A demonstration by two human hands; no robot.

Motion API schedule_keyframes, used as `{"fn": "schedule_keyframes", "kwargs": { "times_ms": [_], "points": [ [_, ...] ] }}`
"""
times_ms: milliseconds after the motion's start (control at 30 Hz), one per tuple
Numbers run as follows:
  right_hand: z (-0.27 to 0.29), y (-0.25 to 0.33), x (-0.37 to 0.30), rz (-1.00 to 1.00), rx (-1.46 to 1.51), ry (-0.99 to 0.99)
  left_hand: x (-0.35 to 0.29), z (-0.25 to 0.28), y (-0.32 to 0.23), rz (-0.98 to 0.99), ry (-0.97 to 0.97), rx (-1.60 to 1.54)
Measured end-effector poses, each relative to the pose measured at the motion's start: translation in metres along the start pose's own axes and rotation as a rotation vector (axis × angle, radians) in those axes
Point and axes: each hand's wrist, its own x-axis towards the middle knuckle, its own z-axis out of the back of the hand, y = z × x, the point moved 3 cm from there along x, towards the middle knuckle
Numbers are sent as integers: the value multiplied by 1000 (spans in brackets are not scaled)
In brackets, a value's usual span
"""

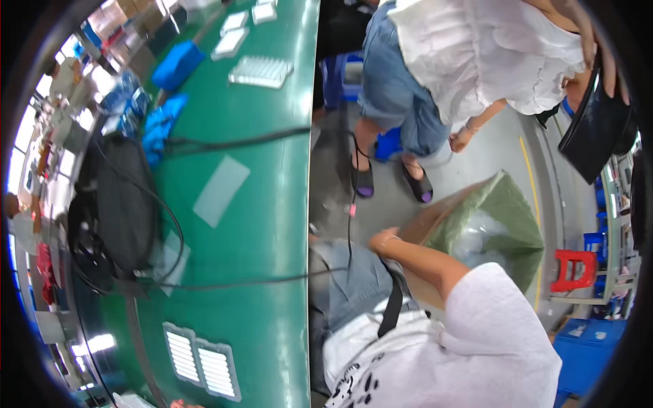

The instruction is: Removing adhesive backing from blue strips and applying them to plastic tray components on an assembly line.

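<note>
My right hand (383, 240) reaches across my jeans beside a carton lined with a green woven bag (513, 204). Its fingers look bent, but they are too small and partly hidden to tell what they hold. Clear plastic (476, 234) lies inside the bag. Only a sliver of fingers (183, 404), apparently my left hand, shows at the bottom edge over the green table (258, 231). Nearest to it is a pair of trays with white strips (202, 360). A black cable (350, 234) hangs past the table edge near my right hand.
A black bag (126, 204) with cables, translucent sheets (222, 190), blue wrappings (178, 64) and a ridged white tray (260, 72) lie on the table. Another person in a white blouse (469, 54) stands ahead, near a black flat object (590, 129). A red stool (573, 270) stands right.
</note>
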Motion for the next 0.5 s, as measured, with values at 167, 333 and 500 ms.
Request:
{"fn": "schedule_keyframes", "kwargs": {
  "times_ms": [167,333,500],
  "points": [
    [-101,-74,-30,-282,-230,663,-18,-13,-7,-13,-56,78],
    [-162,-37,-104,243,-158,510,-19,-25,-1,81,-57,14],
    [-217,-33,-63,11,399,453,-5,-8,-17,53,-170,116]
  ]
}}
